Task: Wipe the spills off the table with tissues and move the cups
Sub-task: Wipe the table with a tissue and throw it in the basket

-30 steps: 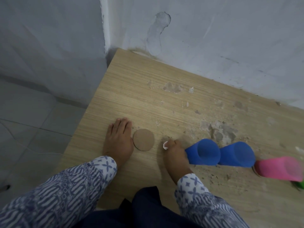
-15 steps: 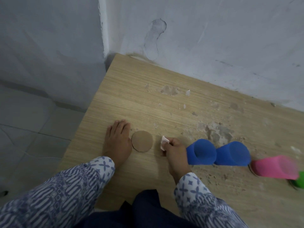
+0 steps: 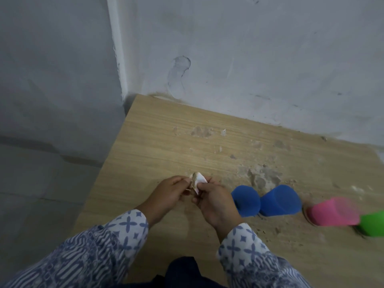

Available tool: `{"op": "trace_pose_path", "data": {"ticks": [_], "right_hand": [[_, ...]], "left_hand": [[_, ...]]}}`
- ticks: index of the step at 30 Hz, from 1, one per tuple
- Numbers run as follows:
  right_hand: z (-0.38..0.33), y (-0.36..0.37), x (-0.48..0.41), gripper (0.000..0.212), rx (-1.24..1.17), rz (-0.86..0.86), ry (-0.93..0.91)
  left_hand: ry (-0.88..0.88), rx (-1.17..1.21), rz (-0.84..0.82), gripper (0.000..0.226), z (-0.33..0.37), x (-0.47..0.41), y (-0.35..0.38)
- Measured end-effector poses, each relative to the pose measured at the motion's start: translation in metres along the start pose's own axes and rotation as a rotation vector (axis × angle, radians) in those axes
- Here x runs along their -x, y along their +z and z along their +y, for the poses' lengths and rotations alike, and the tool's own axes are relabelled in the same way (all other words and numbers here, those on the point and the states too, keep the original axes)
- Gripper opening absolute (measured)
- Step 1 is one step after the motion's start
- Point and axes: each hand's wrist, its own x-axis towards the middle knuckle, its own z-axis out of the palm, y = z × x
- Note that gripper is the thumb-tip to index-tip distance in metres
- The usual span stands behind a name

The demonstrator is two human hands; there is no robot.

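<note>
Wood-grain laminate table (image 3: 166, 142), head view, set into a corner of grey plastered wall (image 3: 249, 59); grey floor (image 3: 31, 183) to the left.

Item under task: tissue (image 3: 198, 181), a small crumpled wad, white on its right side, soiled brown on its left. Located over the near-left part of the table, between both hands, just left of the cups. Long axis running roughly near to far, white tip pointing away toward the wall. Clearance from the tabletop: cannot tell.

Left hand (image 3: 168, 194): thumb and bent fingertips pinching the soiled side of the tissue. Right hand (image 3: 216, 201): thumb and forefinger pinching the white side, remaining fingers curled under. Both wrists in blue-and-white patterned sleeves (image 3: 104, 252); dark trousers (image 3: 187, 273) at the bottom edge.

Cups in a row, left to right, along the near-right of the table. First blue cup (image 3: 246, 201) partly hidden behind the right hand and touching the second blue cup (image 3: 280, 200). Pink cup (image 3: 332, 212) apart from the blue pair, blurred, long axis leaning rightward in the picture. Green cup (image 3: 373, 224) just beside the pink, cut by the right edge. Upright or inverted: cannot tell. Markings on the cups: too blurred to read.

Brownish dried spills (image 3: 264, 175) just beyond the blue cups; a smaller patch nearer the wall; grit scattered in front of the cups.
</note>
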Motion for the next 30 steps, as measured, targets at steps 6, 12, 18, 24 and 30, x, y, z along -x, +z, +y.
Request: {"op": "trace_pose_path", "data": {"ticks": [6,12,18,24,30], "right_hand": [[-0.044,-0.009,0.020,0.015,0.163,-0.046,-0.154],[-0.068,-0.031,0.046,0.016,0.197,-0.020,-0.257],[-0.075,-0.061,0.075,0.013,0.006,-0.061,-0.214],[-0.084,-0.110,0.101,0.010,-0.130,0.048,-0.289],[-0.096,-0.181,0.136,0.023,-0.278,0.103,-0.438]], "left_hand": [[0.049,0.119,0.004,0.015,0.039,0.002,0.013],[0.061,0.182,-0.017,0.016,0.067,0.007,0.040],[0.051,0.198,-0.165,0.016,0.083,0.009,0.075],[0.066,0.181,-0.311,0.012,0.099,0.012,0.126],[0.078,0.141,-0.404,0.015,0.117,0.025,0.199]]}}
